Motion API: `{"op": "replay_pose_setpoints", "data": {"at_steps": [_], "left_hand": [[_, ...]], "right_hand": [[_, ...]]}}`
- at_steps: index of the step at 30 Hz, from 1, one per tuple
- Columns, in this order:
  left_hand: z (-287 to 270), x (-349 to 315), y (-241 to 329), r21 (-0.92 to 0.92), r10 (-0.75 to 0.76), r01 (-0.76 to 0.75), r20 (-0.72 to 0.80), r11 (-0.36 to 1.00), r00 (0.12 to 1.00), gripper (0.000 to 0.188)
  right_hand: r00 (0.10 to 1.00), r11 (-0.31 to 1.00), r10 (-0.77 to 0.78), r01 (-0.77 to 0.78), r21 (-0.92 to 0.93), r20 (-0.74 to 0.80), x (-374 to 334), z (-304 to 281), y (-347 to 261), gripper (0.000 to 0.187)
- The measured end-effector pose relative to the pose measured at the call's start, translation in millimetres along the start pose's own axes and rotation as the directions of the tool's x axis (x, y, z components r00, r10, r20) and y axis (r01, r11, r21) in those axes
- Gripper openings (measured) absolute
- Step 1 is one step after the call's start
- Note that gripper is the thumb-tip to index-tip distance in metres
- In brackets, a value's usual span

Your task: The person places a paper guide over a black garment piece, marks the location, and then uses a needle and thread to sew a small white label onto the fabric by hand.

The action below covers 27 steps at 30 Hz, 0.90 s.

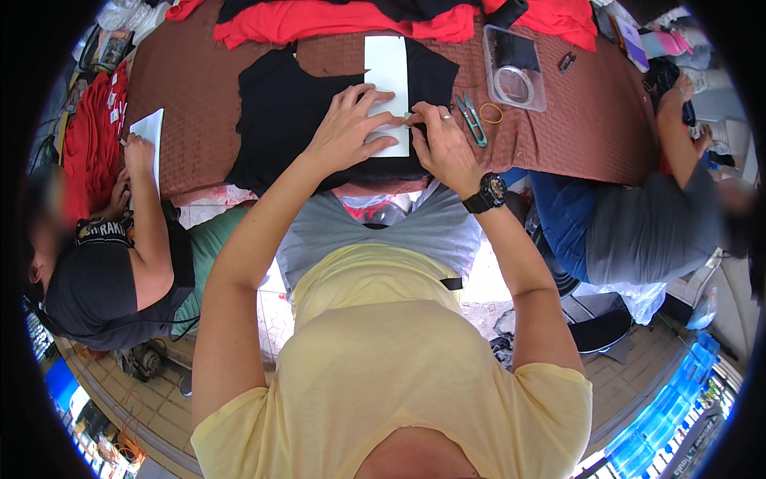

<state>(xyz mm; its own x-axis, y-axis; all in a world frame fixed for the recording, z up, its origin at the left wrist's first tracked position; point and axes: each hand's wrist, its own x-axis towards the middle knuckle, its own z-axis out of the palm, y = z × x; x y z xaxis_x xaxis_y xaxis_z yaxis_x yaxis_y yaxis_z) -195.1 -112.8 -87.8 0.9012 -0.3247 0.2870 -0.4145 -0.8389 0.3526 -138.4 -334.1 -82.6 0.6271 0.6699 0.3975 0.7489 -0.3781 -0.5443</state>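
Observation:
A black cut fabric piece (279, 104) lies spread over the brown-covered table in front of me. On it rests an upright white rectangular strip (386, 60), like paper or card. My left hand (349, 128) lies across the strip with its fingers spread, pressing on it. Close to the strip's right edge, my right hand (444, 148) has its fingers curled and drawn together at the tips. Something small and pale shows at those fingertips, too small to name. Right of that hand lie teal-handled thread snips (472, 120) and a yellow rubber band (491, 113).
A clear plastic box (538, 92) holds a roll of white tape (513, 85). Red fabric (343, 25) is heaped along the far side. At left, a person (112, 263) holds white paper (149, 144); another person (654, 215) sits at right. The brown tablecloth (578, 120) hangs over the near edge.

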Motion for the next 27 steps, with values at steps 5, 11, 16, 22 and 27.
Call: {"op": "replay_pose_setpoints", "data": {"at_steps": [5,11,16,22,27], "left_hand": [[-0.4,-1.0,-3.6,-0.024,-0.021,0.022,0.029,0.999,0.999,0.044],[-8.2,3.8,12.1,0.042,-0.218,0.230,-0.190,0.972,0.957,0.053],[-7.5,6.4,21.1,0.212,-0.477,0.501,-0.157,0.839,0.865,0.050],[-4.0,19.5,20.4,0.029,-0.621,0.627,-0.113,0.778,0.776,0.041],[-5.9,30.5,20.5,-0.239,-0.668,0.633,-0.112,0.737,0.735,0.027]], "right_hand": [[0.998,0.996,-0.017,0.022,-0.081,0.067,-1.1,-0.1,-4.8,0.034],[0.999,0.987,-0.025,0.032,-0.159,0.043,-0.9,0.3,-9.0,0.032],[0.999,0.970,-0.043,0.048,-0.239,0.027,-3.3,2.4,-16.7,0.043],[0.999,0.976,-0.016,0.023,-0.216,0.034,-3.3,2.0,-16.1,0.043],[0.999,0.972,0.011,-0.004,-0.235,0.032,-3.3,2.5,-17.5,0.043]]}}
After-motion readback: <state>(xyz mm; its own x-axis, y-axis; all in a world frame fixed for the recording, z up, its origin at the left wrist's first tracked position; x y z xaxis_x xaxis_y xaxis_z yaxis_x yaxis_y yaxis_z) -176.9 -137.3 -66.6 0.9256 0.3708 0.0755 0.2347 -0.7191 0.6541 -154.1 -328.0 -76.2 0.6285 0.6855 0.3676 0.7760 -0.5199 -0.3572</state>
